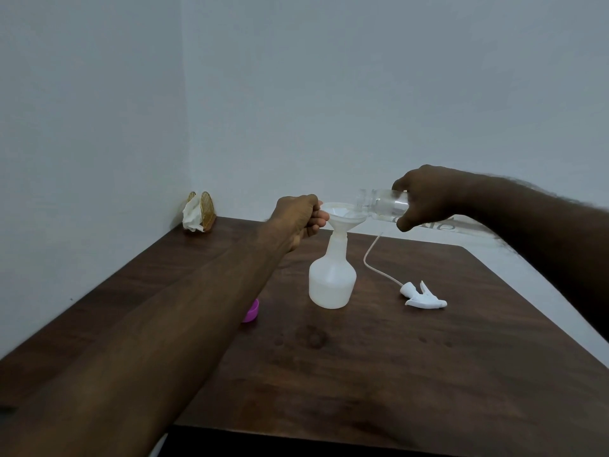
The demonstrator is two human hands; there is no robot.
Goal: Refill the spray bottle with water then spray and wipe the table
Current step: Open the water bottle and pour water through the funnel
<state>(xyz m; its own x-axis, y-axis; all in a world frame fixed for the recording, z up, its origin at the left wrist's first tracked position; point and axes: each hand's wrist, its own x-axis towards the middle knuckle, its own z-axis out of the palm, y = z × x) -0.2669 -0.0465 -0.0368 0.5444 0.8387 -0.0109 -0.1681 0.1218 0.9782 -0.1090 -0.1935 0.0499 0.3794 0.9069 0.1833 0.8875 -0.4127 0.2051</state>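
A white translucent spray bottle (332, 281) stands uncapped on the dark wooden table (379, 367), partly filled. A white funnel (342, 216) sits in its neck. My left hand (301, 219) pinches the funnel's left rim. My right hand (425, 196) grips a clear plastic water bottle (382, 203), tipped almost level with its mouth over the funnel. The white spray head (425, 296) with its long thin tube (374, 255) lies on the table to the right of the spray bottle.
A purple cap (251, 311) lies on the table, partly hidden behind my left forearm. A golden napkin holder (201, 211) with white tissue stands in the far left corner against the wall. Walls border the table on the left and back.
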